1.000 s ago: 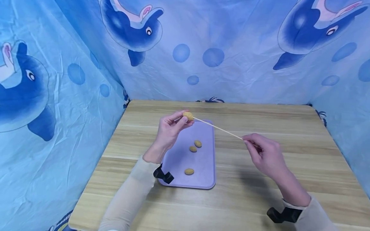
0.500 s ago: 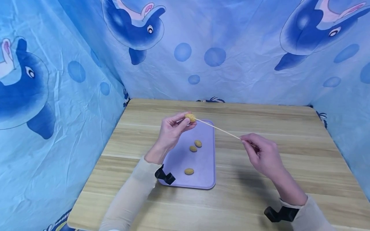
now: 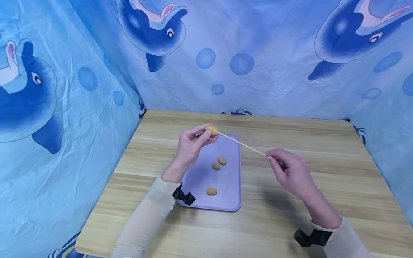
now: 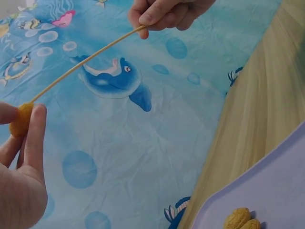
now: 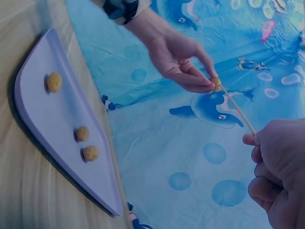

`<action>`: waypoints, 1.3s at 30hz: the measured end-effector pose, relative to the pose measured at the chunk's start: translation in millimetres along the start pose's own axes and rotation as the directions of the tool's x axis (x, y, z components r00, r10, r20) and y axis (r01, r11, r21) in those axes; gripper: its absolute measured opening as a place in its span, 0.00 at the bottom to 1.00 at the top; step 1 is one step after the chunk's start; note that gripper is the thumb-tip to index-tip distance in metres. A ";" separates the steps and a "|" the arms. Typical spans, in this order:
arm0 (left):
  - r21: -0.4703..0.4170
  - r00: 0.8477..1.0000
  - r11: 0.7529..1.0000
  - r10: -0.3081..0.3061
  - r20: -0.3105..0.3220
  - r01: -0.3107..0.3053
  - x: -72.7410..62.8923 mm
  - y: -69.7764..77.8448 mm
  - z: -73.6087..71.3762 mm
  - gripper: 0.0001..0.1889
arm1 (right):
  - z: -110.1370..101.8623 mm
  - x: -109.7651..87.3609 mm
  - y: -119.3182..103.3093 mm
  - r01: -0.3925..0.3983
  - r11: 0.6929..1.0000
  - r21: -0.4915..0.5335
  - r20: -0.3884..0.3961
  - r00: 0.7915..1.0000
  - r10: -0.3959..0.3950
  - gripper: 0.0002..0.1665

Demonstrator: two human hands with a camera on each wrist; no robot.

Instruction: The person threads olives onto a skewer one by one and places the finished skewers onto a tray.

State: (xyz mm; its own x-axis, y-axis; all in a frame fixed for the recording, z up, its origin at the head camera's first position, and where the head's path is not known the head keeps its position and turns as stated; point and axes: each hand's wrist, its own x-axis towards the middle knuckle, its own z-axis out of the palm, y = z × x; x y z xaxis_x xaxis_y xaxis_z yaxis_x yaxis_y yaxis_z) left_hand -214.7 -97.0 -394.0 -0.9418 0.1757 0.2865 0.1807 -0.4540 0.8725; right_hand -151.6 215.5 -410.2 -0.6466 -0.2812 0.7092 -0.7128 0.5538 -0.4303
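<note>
In the head view, my left hand pinches an oval, wrinkled yellow-brown nut-like piece above the far end of a purple tray. A thin wooden skewer runs from the piece's right end down to my right hand. My right thumb and fingers pinch the skewer; its rear end is hidden in the hand. The left wrist view has the skewer meeting the held piece end-on. How deep the tip sits cannot be seen.
Two similar pieces lie close together mid-tray, and a third lies near the front edge. Beneath is a wooden table. A blue dolphin-print sheet rises behind the table and at both sides.
My right hand has shifted slightly left, and the visible stretch of skewer between the hands is shorter. My left hand stays nearly in place, still pinching the piece.
</note>
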 end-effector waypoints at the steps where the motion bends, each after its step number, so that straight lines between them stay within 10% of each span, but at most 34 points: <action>1: -0.003 1.000 1.000 -0.002 -0.009 0.001 0.3 1.1 0.9 0.17 | -0.8 0.3 -0.5 0.003 1.000 -0.013 0.009 1.000 -0.003 0.13; 4: -0.011 0.999 1.000 -0.024 -0.022 0.024 1.1 1.4 2.0 0.17 | -3.3 0.8 -0.2 0.047 0.997 -0.062 0.013 0.999 -0.047 0.06; 12: 0.027 0.996 0.997 -0.078 -0.042 0.079 1.6 -4.9 2.9 0.20 | -0.4 0.9 8.0 0.221 0.947 -0.232 0.053 0.975 -0.214 0.31; 39: 0.008 0.999 1.000 -0.022 0.038 0.022 -0.5 -6.7 17.2 0.26 | 8.5 20.1 -1.0 0.121 0.983 -0.135 0.052 0.992 -0.115 0.12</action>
State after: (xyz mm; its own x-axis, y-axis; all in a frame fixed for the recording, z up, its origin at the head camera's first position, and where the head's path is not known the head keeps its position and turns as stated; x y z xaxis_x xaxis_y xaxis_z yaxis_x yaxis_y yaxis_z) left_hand -210.6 -79.1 -393.1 -0.9341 0.2190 0.2818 0.1621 -0.4431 0.8817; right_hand -166.3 202.7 -400.2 -0.5737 -0.3836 0.7237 -0.7427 0.6162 -0.2621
